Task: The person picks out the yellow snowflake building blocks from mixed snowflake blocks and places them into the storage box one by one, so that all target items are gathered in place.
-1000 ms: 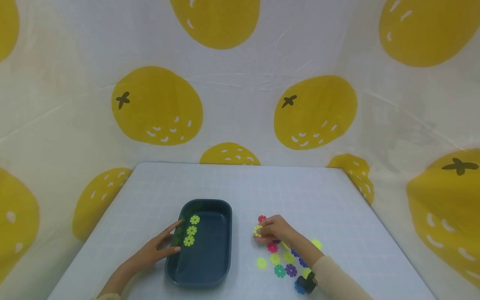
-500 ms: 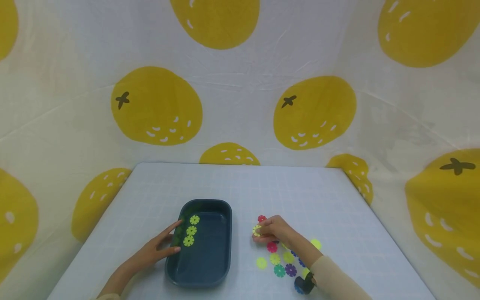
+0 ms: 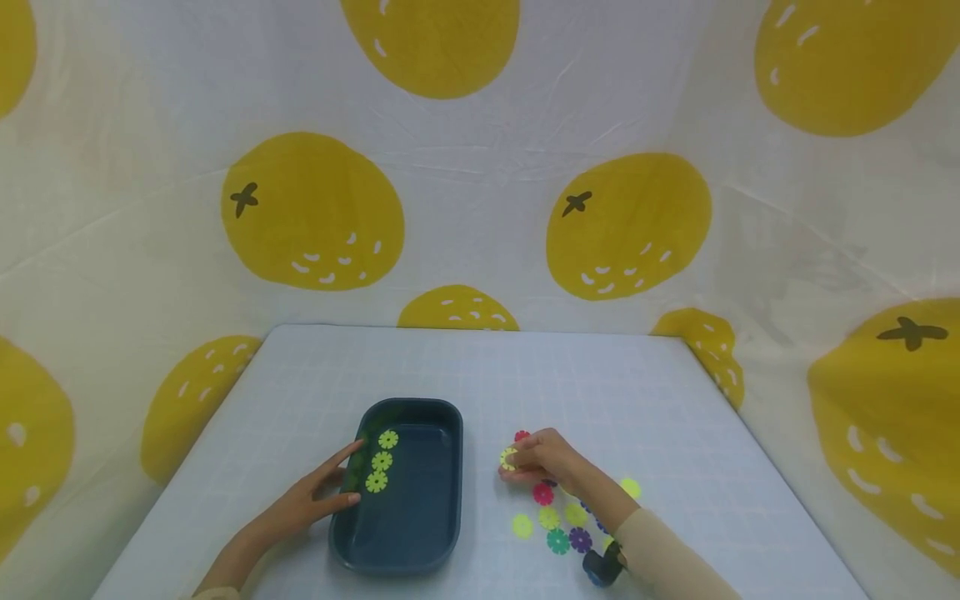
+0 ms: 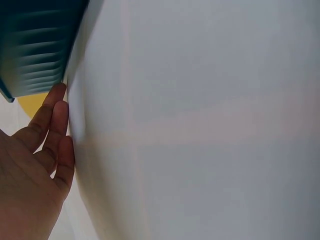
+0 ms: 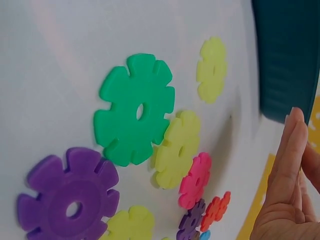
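Note:
A dark teal tray [image 3: 405,533] stands on the table with a column of 3 yellow notched plastic discs [image 3: 382,461] along its left side. My left hand [image 3: 302,504] rests on the tray's left edge, fingers spread and fairly straight. In the left wrist view, fingertips [image 4: 60,92] reach the tray's ribbed outer wall [image 4: 40,60]. Right of the tray, my right hand [image 3: 551,458] pinches another yellow notched disc [image 3: 507,459] between thumb and fingers. From the right wrist, that hand [image 5: 286,195] appears beside the tray wall, and the held disc is hidden.
Loose notched discs lie right of the tray: a green disc [image 3: 558,542], a purple disc [image 3: 580,540], a pink disc [image 3: 543,493] and several yellow ones. The right forearm covers part of them. A lemon-patterned cloth [image 3: 480,208] hangs behind the table.
My right hand has shifted slightly left, toward the tray, with the yellow disc still pinched. The left hand and tray have stayed in place.

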### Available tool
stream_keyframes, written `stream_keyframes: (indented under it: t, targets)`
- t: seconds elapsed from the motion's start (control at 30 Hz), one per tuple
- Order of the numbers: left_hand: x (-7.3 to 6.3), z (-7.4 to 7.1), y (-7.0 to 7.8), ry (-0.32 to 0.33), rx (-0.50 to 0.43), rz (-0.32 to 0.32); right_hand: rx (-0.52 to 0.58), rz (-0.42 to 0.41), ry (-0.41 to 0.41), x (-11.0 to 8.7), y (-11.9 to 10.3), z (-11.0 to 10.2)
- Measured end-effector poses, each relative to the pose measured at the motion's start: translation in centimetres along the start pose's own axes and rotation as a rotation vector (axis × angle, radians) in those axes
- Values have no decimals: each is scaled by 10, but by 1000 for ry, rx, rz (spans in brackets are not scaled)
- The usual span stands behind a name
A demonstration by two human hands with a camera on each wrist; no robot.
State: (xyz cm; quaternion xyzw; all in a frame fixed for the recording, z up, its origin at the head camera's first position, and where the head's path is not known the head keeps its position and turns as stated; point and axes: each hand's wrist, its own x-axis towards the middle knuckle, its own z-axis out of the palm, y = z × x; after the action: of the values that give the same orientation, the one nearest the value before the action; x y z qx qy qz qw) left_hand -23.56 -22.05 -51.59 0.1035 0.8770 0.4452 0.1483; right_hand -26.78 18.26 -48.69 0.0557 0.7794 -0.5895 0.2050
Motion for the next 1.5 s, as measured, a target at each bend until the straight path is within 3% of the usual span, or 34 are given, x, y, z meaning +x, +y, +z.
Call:
stream_keyframes:
  t: [1.5]
  targets:
    - [0, 1, -2, 0, -19, -3, 60, -2, -103, -1, -18, 13]
